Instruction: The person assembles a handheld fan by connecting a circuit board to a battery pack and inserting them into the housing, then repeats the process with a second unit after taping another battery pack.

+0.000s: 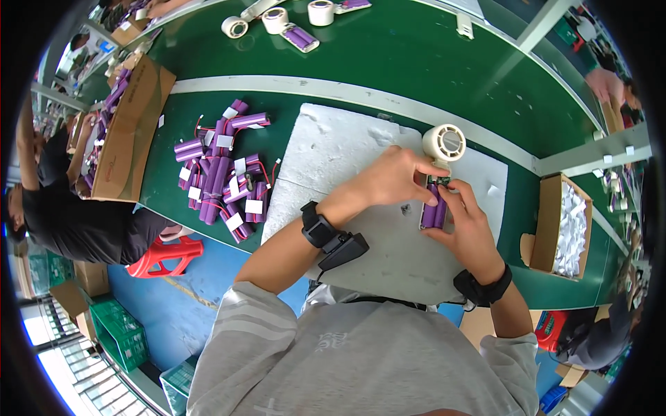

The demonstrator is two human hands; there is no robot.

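Observation:
A cream handheld fan (444,142) lies on the white foam sheet (326,142) in front of me, its round head pointing away. Its handle is uncovered, showing a purple battery pack (434,216) and a small green circuit board near the neck. My left hand (395,179) reaches in from the left, thumb and forefinger closed at the neck and the upper end of the pack. Along the right side of the handle, my right hand (470,223) grips it between thumb and fingers. The fingers partly hide the board.
A heap of purple battery packs (218,170) with red wires sits left of the foam. Cardboard boxes flank the green table: one with battery packs (132,132), another holding white pieces (570,229). More fans (275,21) lie beyond the rail. A seated person (76,163) is at left.

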